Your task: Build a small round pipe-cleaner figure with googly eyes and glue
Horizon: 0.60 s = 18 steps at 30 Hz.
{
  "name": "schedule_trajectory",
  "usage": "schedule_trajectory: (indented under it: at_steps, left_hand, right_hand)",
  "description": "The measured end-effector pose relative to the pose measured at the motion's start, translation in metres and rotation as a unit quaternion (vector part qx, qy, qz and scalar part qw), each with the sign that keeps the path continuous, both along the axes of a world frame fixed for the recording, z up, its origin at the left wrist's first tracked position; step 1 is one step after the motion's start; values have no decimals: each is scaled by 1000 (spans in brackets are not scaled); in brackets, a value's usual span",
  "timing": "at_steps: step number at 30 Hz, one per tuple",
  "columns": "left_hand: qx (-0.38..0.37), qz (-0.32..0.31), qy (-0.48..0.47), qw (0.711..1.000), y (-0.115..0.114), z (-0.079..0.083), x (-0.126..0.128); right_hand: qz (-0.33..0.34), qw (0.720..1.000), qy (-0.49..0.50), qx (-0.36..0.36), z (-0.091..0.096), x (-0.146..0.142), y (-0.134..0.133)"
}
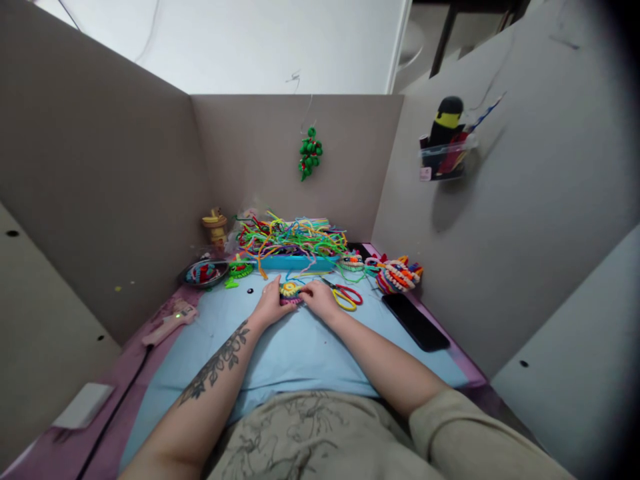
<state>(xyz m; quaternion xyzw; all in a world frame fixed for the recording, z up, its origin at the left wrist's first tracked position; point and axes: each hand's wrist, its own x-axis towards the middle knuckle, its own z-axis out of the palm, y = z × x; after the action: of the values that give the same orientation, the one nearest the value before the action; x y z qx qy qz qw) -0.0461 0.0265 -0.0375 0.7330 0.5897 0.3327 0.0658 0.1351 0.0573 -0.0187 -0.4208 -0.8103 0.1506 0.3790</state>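
Note:
A small round piece of knotted cord [291,291], yellow on top with pink below, sits between my two hands on the light blue cloth. My left hand [269,304] grips its left side, thumb along the near edge. The fingers of my right hand [317,298] are closed at its right edge; whether they pinch the piece itself or a loose strand is too small to tell. Just right of that hand lie scissors [346,297] with one red and one yellow handle loop. Blue and yellow strands [300,275] trail behind the piece.
A blue tray [295,263] heaped with coloured cords stands at the back. Finished-looking knotted pieces [399,275] and a black phone [415,321] lie right. At left are a metal bowl [221,280], a pink glue gun [173,323] and a white box [84,405]. Grey panels [295,167] enclose the table.

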Motion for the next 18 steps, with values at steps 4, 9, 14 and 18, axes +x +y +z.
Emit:
schedule_trajectory:
  at_steps: [4, 9, 14, 18]
  left_hand:
    - [-1, 3, 0, 1000, -2, 3, 1]
    - [-2, 2, -6, 1000, -3, 5, 3]
    - [8, -3, 7, 1000, -2, 4, 3]
    - [13, 6, 20, 1000, -1, 2, 3]
  right_hand:
    - [-9, 999, -37, 11, -1, -5, -1]
    - [-19, 999, -44, 9, -9, -7, 5]
    - [-32, 998, -46, 5, -9, -11, 5]
    - [-19, 999, -30, -7, -4, -9, 3]
